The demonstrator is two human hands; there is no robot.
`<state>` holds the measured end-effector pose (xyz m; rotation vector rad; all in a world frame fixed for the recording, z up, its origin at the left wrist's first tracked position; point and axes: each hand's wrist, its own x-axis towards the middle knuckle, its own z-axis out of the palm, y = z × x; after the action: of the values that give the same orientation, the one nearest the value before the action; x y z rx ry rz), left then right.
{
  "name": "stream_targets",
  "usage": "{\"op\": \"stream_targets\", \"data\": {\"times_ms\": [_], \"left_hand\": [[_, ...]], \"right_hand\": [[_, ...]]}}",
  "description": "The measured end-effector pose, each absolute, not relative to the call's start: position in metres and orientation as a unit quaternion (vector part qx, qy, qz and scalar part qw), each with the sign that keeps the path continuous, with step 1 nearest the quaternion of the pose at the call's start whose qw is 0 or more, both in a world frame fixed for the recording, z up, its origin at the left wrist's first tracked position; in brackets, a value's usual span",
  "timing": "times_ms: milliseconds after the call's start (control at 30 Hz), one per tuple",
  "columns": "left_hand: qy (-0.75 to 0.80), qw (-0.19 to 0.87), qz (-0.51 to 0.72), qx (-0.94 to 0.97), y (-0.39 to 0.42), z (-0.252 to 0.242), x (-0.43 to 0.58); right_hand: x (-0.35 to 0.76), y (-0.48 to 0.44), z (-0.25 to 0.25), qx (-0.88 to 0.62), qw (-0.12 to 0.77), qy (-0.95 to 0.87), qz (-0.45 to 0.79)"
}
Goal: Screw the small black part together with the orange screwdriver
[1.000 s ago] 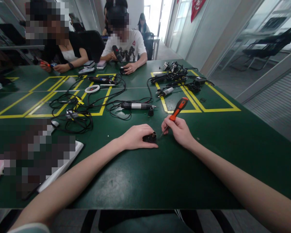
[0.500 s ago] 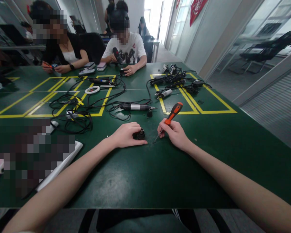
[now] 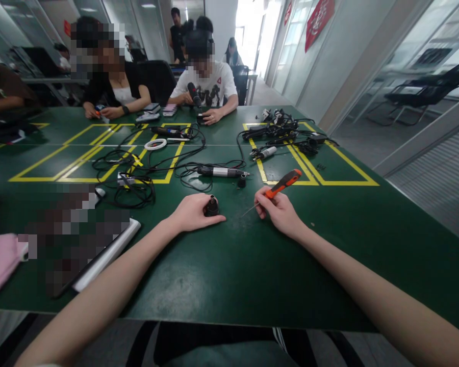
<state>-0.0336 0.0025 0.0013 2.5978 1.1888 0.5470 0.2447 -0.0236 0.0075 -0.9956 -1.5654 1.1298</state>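
Observation:
My left hand [image 3: 189, 211] curls around a small black round part [image 3: 212, 208] with a metal socket-like tip pointing up, resting on the green table. Its thumb stretches out along the near side of the part. In my right hand [image 3: 280, 213] is a screwdriver [image 3: 285, 183] with an orange and black handle, gripped low near the shaft. The thin shaft slants down to the left, its tip apart from the black part. Whether the tip touches the table I cannot tell. Beyond both hands lies a black and silver electric screwdriver [image 3: 221, 172], with a small black cap [image 3: 242, 181] beside it.
Coiled cables [image 3: 130, 189] lie at left, a heap of black cables [image 3: 277, 130] at the back right. Yellow tape [image 3: 348, 184] marks boxes on the table. A white-edged device [image 3: 117, 250] lies by my left forearm. Two co-workers sit opposite, handling small items.
The camera view has shifted a little. My left hand has moved slightly left with the black part, away from the screwdriver tip. The screwdriver now leans flatter, its handle lower to the right.

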Motion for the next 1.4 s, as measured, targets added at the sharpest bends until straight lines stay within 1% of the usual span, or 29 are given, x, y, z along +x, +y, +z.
{"op": "stream_targets", "data": {"times_ms": [133,267,567,700,800,900,1000,1100,1200,1267,1400], "left_hand": [[0.391,0.146,0.179,0.891,-0.001,0.005,-0.037],[0.406,0.160,0.170,0.884,-0.002,0.005,-0.036],[0.409,0.108,0.175,0.889,-0.004,0.000,-0.004],[0.350,0.158,0.197,0.902,-0.006,0.005,-0.018],[0.339,0.179,0.222,0.897,-0.006,0.007,-0.028],[0.327,0.181,0.236,0.897,-0.008,0.006,-0.028],[0.318,0.180,0.239,0.900,-0.009,0.002,-0.023],[0.327,0.176,0.251,0.894,-0.009,-0.002,-0.021],[0.341,0.159,0.256,0.890,-0.007,-0.005,-0.022],[0.344,0.147,0.253,0.892,-0.006,-0.006,-0.022],[0.333,0.143,0.267,0.893,-0.006,-0.007,-0.023]], "right_hand": [[0.244,-0.025,0.009,-0.400,0.460,-0.649,0.456],[0.244,-0.027,0.012,-0.402,0.460,-0.661,0.437],[0.245,-0.024,0.030,-0.415,0.471,-0.682,0.375],[0.243,-0.022,0.050,-0.422,0.469,-0.687,0.362],[0.237,-0.021,0.069,-0.419,0.468,-0.716,0.304],[0.228,-0.021,0.088,-0.409,0.415,-0.743,0.329],[0.220,-0.020,0.104,-0.389,0.378,-0.786,0.295],[0.216,-0.020,0.115,-0.401,0.253,-0.856,0.207],[0.217,-0.019,0.118,-0.424,0.167,-0.879,0.143],[0.220,-0.018,0.118,-0.441,0.147,-0.874,0.142],[0.228,-0.012,0.121,-0.485,0.161,-0.847,0.145]]}}
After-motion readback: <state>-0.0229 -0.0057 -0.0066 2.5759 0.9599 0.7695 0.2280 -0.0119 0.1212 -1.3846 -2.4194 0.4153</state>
